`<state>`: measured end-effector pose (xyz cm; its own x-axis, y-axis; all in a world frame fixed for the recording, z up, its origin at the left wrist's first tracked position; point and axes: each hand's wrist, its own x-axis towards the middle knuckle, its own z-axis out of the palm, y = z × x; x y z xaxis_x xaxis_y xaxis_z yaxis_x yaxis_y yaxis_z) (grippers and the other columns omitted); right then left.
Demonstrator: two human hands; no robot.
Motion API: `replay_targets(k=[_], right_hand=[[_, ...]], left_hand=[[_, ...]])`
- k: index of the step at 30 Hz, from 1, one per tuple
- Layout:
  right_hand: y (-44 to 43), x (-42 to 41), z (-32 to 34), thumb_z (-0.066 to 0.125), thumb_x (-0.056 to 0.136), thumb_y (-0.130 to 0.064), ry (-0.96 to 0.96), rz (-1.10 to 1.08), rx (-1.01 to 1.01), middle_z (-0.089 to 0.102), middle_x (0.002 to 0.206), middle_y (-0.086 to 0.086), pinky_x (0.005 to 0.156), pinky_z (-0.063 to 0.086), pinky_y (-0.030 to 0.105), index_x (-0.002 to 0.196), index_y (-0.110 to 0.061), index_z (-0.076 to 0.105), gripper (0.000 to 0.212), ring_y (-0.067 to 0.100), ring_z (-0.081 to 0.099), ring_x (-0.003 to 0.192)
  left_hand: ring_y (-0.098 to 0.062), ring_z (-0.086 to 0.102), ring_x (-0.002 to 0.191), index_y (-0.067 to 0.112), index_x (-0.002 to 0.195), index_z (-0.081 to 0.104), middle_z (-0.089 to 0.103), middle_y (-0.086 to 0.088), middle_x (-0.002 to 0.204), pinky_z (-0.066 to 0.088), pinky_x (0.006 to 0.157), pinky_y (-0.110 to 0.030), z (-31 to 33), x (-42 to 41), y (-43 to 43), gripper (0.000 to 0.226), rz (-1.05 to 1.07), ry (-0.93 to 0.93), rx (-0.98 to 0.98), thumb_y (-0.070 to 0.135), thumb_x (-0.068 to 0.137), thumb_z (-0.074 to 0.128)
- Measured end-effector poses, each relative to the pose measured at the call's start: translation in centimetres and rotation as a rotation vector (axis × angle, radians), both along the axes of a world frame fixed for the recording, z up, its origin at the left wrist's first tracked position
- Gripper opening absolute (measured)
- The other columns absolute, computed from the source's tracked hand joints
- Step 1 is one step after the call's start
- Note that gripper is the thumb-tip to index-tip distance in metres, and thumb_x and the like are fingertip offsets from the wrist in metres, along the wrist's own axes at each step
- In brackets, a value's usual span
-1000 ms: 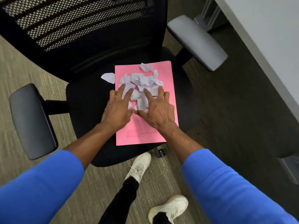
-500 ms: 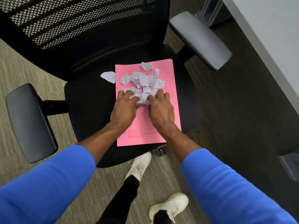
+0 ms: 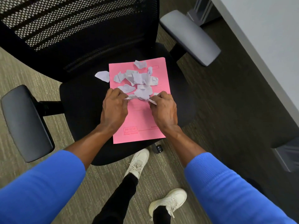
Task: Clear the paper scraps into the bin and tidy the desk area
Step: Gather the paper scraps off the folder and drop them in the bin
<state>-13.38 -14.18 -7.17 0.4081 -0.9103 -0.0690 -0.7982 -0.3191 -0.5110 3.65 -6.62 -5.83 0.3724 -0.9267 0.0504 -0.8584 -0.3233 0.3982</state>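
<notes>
My left hand (image 3: 114, 110) and right hand (image 3: 164, 110) curl closed, each pinching torn white paper scraps (image 3: 139, 80) off the flat pink card folder (image 3: 139, 120). Folder lies on the black office chair seat (image 3: 80, 107); one scrap (image 3: 102, 75) sits just beside it.

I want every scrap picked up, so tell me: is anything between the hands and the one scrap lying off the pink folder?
Nothing visible blocks it. The stray scrap lies on the bare chair seat just left of the folder, beyond the left hand. Both that hand and the right hand are pinching scraps nearer the person.
</notes>
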Motion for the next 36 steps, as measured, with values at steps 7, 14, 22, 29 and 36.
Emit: replay_targets(k=[7, 14, 22, 29, 36], right_hand=[[1.4, -4.8, 0.6, 0.069, 0.099, -0.022, -0.007, -0.079, 0.027, 0.066, 0.107, 0.005, 0.073, 0.037, 0.029, 0.113, -0.019, 0.081, 0.018, 0.025, 0.059, 0.101], [3.8, -10.7, 1.0, 0.069, 0.095, -0.021, -0.021, -0.178, 0.089, 0.066, 0.106, 0.006, 0.077, 0.046, 0.033, 0.113, -0.021, 0.081, 0.022, 0.027, 0.061, 0.102], [7.5, -24.3, -0.2, 0.074, 0.091, -0.02, 0.077, -0.396, 0.156, 0.066, 0.104, 0.008, 0.084, 0.051, 0.037, 0.112, -0.021, 0.08, 0.022, 0.031, 0.065, 0.101], [12.2, -35.5, -2.8, 0.074, 0.091, -0.023, 0.084, -0.595, 0.224, 0.068, 0.104, 0.011, 0.081, 0.055, 0.041, 0.108, -0.021, 0.081, 0.019, 0.035, 0.067, 0.098], [18.3, -45.0, -6.2, 0.076, 0.09, -0.028, 0.048, -0.839, 0.346, 0.07, 0.086, 0.008, 0.069, 0.045, 0.033, 0.096, -0.024, 0.08, 0.008, 0.028, 0.068, 0.083]], left_hand=[[-0.035, 0.062, 0.094, -0.004, 0.099, 0.077, 0.069, -0.016, 0.095, 0.048, 0.075, -0.04, 1.6, -5.3, 2.0, 0.009, -0.02, 0.01, -0.047, 0.0, 0.099, 0.069], [-0.034, 0.06, 0.09, 0.002, 0.093, 0.074, 0.068, -0.013, 0.093, 0.044, 0.074, -0.039, 0.8, -11.8, 2.2, 0.002, -0.15, 0.123, -0.069, 0.002, 0.095, 0.072], [-0.031, 0.06, 0.088, 0.008, 0.089, 0.073, 0.066, -0.007, 0.09, 0.039, 0.075, -0.033, -0.9, -23.2, 0.5, 0.004, -0.467, 0.22, -0.027, 0.004, 0.091, 0.074], [-0.028, 0.063, 0.095, 0.01, 0.095, 0.075, 0.07, -0.005, 0.098, 0.053, 0.083, -0.04, -3.7, -33.6, 1.0, 0.003, -0.624, 0.23, 0.052, 0.01, 0.092, 0.076], [-0.026, 0.072, 0.087, 0.012, 0.095, 0.083, 0.081, -0.007, 0.097, 0.053, 0.078, -0.034, -7.6, -44.6, 4.2, 0.017, -0.246, 0.496, 0.434, 0.025, 0.086, 0.088]])
